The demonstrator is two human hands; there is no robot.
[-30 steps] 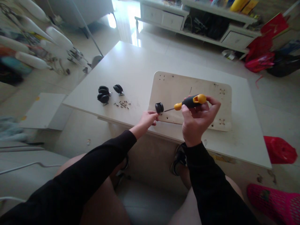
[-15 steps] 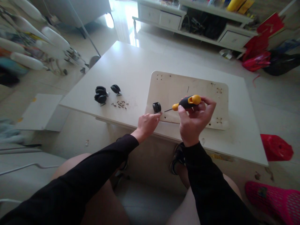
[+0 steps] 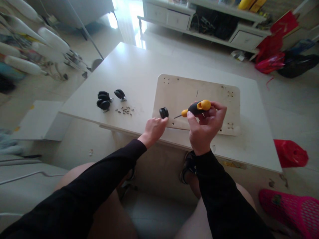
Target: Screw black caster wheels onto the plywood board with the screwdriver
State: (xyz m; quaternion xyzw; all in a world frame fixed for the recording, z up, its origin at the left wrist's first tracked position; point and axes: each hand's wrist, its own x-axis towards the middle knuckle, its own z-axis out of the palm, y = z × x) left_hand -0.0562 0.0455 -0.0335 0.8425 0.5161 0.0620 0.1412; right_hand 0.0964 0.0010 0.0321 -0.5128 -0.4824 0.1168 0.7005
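A pale wooden board (image 3: 199, 96) with screw holes at its corners lies on a white low table (image 3: 139, 73). A black caster wheel (image 3: 163, 113) stands at the board's near left corner. My left hand (image 3: 154, 129) is closed just below that caster, fingertips at its base; what it pinches is hidden. My right hand (image 3: 205, 127) grips a screwdriver (image 3: 195, 109) with a black and orange handle, its thin tip pointing left toward the caster.
Three more black casters (image 3: 106, 99) and several small dark screws (image 3: 124, 110) lie on the table's left part. A white cabinet (image 3: 211, 20) stands behind. Red bags (image 3: 289, 154) and a pink mesh thing (image 3: 294, 207) are on the floor at right.
The view has drifted slightly. My left hand has drawn back a little from the caster toward the table edge. My right hand still holds the screwdriver in nearly the same pose.
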